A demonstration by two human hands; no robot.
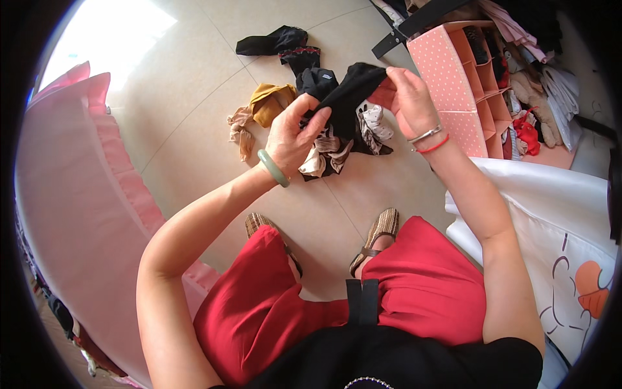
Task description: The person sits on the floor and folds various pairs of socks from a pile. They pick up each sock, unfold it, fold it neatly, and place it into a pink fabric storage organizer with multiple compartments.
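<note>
Black garment (353, 86) was pinched by left hand (291, 135), right hand (412, 102) above clothing pile (272, 104); judged light, limp, best held by ends.

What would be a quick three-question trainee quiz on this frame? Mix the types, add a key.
1. True or false: the right hand is empty, and only the left hand holds the black cloth.

2. What colour is the bangle on the left wrist?
A) Red
B) Pale green
C) Black

3. Fill in: in the picture, the mustard cloth on the tiled floor lies to the ____ of the black cloth being held.

Key:
1. False; both hands hold it.
2. B
3. left
</note>
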